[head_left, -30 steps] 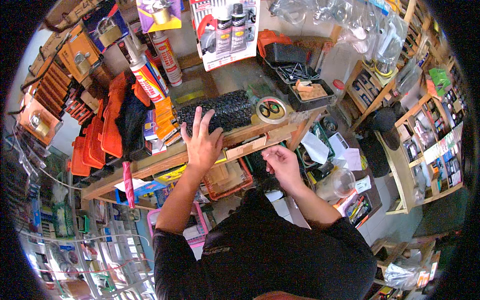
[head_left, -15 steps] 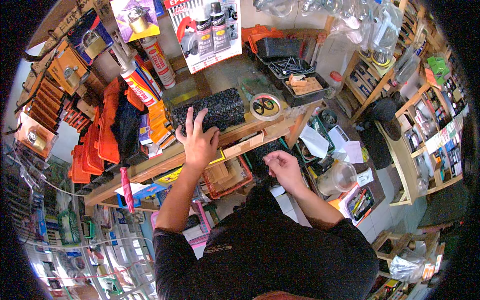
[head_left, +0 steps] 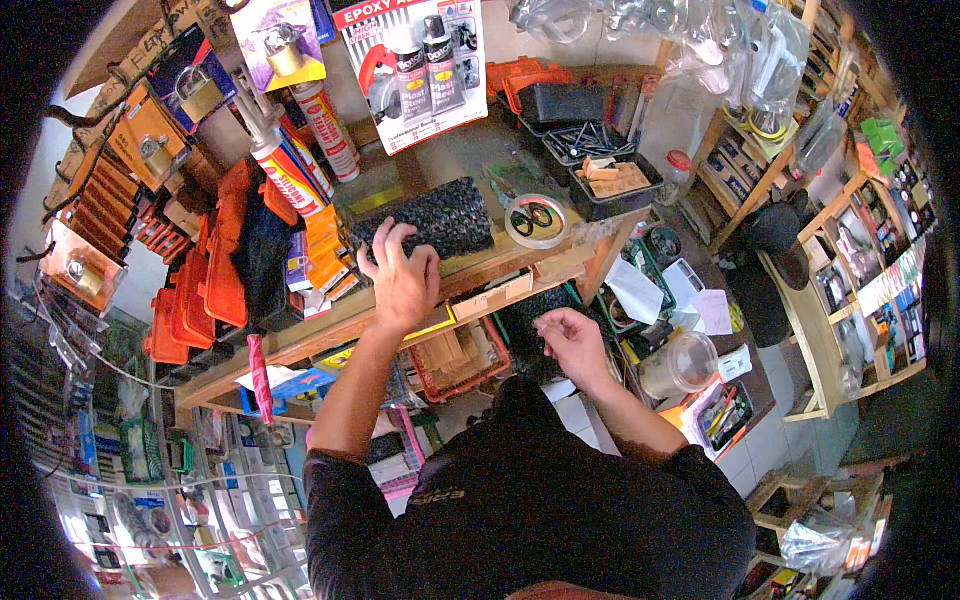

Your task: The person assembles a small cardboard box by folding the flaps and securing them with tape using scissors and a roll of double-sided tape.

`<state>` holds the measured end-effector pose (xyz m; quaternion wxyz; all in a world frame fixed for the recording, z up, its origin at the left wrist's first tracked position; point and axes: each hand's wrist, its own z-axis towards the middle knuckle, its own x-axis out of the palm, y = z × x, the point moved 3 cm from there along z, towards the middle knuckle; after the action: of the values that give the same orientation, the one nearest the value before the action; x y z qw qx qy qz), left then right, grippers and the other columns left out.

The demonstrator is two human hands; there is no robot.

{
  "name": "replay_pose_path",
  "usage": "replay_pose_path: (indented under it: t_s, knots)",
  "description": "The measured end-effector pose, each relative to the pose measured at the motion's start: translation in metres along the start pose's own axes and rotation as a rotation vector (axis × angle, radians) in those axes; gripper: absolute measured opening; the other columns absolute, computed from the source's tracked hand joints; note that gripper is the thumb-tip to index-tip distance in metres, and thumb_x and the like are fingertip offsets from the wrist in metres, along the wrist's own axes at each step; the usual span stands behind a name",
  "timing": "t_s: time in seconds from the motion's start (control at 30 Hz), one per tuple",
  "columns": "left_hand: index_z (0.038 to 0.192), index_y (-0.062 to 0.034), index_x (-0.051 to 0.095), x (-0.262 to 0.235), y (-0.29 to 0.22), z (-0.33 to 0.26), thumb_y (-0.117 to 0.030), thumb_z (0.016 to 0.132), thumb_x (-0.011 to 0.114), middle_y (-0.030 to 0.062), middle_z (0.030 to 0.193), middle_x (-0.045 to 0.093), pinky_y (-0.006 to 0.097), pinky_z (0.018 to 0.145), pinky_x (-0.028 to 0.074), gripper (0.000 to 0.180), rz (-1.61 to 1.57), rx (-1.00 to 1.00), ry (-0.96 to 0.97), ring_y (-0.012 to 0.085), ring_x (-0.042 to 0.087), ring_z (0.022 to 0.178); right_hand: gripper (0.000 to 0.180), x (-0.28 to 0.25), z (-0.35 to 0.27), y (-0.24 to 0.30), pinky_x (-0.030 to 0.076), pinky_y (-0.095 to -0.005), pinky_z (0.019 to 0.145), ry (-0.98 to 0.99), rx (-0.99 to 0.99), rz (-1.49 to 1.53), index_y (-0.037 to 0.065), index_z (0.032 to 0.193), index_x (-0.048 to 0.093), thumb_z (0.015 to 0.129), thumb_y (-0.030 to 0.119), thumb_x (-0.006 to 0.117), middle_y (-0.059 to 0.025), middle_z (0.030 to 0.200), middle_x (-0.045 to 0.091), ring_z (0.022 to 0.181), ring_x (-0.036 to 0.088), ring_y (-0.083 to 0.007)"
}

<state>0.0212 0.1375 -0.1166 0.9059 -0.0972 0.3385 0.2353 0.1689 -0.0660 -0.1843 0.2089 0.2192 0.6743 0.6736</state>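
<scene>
Reaching low, the right hand [head_left: 570, 338] is seen below the worktop [head_left: 470, 285] edge, fingers loosely curled on a dark mesh piece [head_left: 535, 315]; whether it is gripped cannot be told. Further out, the left hand [head_left: 400, 280] is laid on a black textured roll [head_left: 440, 218] atop the worktop, fingers spread, partly wrapped over its near end. Handling of the roll is judged in hand; a firmer hold seems needed. The roll's far side is hidden.
</scene>
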Motion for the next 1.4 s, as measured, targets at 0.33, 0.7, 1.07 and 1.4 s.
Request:
replay_pose_path:
  t_s: [0.33, 0.7, 1.07, 1.4]
  knots:
    - [0.079, -0.0131, 0.063, -0.040, 0.021, 0.043, -0.015, 0.075, 0.065, 0.0121, 0.115, 0.045, 0.050, 0.089, 0.026, 0.005, -0.242, -0.112, 0.199, 0.0309, 0.041, 0.112, 0.010, 0.003, 0.009, 0.028, 0.041, -0.0221, 0.056, -0.025, -0.303, -0.183, 0.001, 0.086, 0.064, 0.082, 0.010, 0.067, -0.0018, 0.074, 0.059, 0.060, 0.050, -0.0075]
    - [0.091, -0.0116, 0.058, -0.030, 0.024, 0.026, -0.018, 0.081, 0.058, 0.0126, 0.115, 0.047, 0.054, 0.088, 0.030, 0.012, -0.162, 0.026, 0.272, 0.0322, 0.047, 0.108, 0.010, 0.072, 0.039, 0.099, 0.049, -0.0363, 0.067, 0.223, -0.968, -0.470, 0.004, 0.085, 0.059, 0.077, 0.008, 0.064, -0.0102, 0.081, 0.058, 0.076, 0.058, -0.0288]
    - [0.108, -0.0091, 0.046, -0.037, 0.022, 0.016, -0.015, 0.077, 0.066, 0.0098, 0.112, 0.051, 0.047, 0.090, 0.029, 0.037, -0.231, 0.068, 0.080, 0.0280, 0.049, 0.106, 0.012, 0.097, 0.074, 0.092, 0.048, -0.0397, 0.070, 0.198, -1.110, -0.680, 0.006, 0.088, 0.061, 0.081, 0.016, 0.064, -0.0098, 0.083, 0.057, 0.080, 0.057, -0.0294]
    - [0.112, -0.0102, 0.044, -0.033, 0.026, 0.013, -0.012, 0.073, 0.069, 0.0083, 0.112, 0.053, 0.046, 0.091, 0.027, 0.046, -0.391, -0.082, 0.078, 0.0273, 0.049, 0.106, 0.013, 0.098, 0.076, 0.097, 0.048, -0.0402, 0.069, 0.260, -1.035, -0.728, 0.005, 0.086, 0.061, 0.081, 0.017, 0.064, -0.0111, 0.081, 0.057, 0.078, 0.057, -0.0304]
